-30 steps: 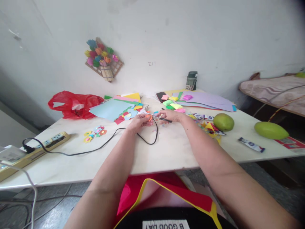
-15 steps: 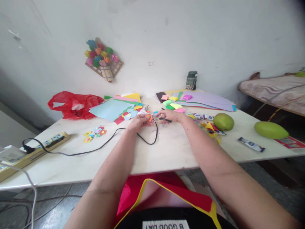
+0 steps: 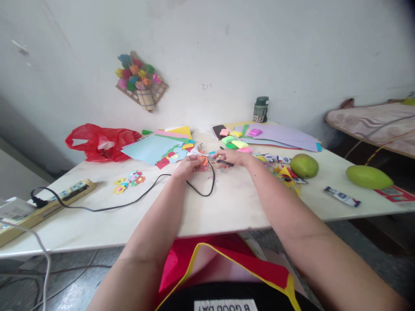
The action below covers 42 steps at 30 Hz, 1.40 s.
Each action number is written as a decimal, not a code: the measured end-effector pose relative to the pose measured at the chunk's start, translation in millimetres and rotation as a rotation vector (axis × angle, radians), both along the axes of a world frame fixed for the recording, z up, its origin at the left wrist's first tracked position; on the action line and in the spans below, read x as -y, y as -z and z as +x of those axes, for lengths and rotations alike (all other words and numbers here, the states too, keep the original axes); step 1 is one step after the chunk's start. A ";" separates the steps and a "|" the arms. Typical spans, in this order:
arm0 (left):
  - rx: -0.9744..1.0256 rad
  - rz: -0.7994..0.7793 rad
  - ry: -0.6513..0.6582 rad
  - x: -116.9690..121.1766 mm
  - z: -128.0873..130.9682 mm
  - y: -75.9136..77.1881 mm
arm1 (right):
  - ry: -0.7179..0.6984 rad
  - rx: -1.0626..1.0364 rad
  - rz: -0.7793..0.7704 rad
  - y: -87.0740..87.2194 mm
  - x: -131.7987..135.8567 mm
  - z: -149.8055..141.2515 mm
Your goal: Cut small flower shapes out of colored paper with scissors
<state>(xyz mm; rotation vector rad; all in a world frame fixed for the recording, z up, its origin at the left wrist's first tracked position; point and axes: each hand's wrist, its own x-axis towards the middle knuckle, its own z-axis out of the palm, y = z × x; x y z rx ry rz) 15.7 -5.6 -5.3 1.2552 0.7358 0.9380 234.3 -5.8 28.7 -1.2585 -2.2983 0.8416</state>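
A small piece of orange paper (image 3: 203,160) is pinched in my left hand (image 3: 191,166), over the middle of the table. My right hand (image 3: 234,157) is closed around black-handled scissors (image 3: 225,163). Their thin metal blades point left and lie against the orange paper; whether they are parted is too small to tell. A black cord (image 3: 212,185) loops just below my hands. Several paper flowers (image 3: 138,177) in yellow, blue and orange lie left of my left forearm. Beyond my left hand are coloured paper cut-outs (image 3: 171,156).
A power strip (image 3: 69,196) sits at the left edge, behind it a red plastic bag (image 3: 103,140). Coloured sheets (image 3: 282,136), soft clay packs (image 3: 238,143) and a bottle (image 3: 260,109) stand at the back right. Paper scraps (image 3: 287,172) and two green fruits (image 3: 304,166) lie right.
My hands stay in nearly the same place. The orange paper and the scissors shift only very slightly between my fingers.
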 end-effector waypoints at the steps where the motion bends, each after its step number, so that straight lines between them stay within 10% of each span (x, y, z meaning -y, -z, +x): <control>1: 0.002 0.000 0.002 -0.4 0.1 0.3 | -0.002 -0.008 -0.003 0.8 -0.8 0.2; 42: 0.023 -0.008 -0.023 -1.8 0.6 2.4 | -0.055 -0.157 -0.266 -2.0 6.9 0.5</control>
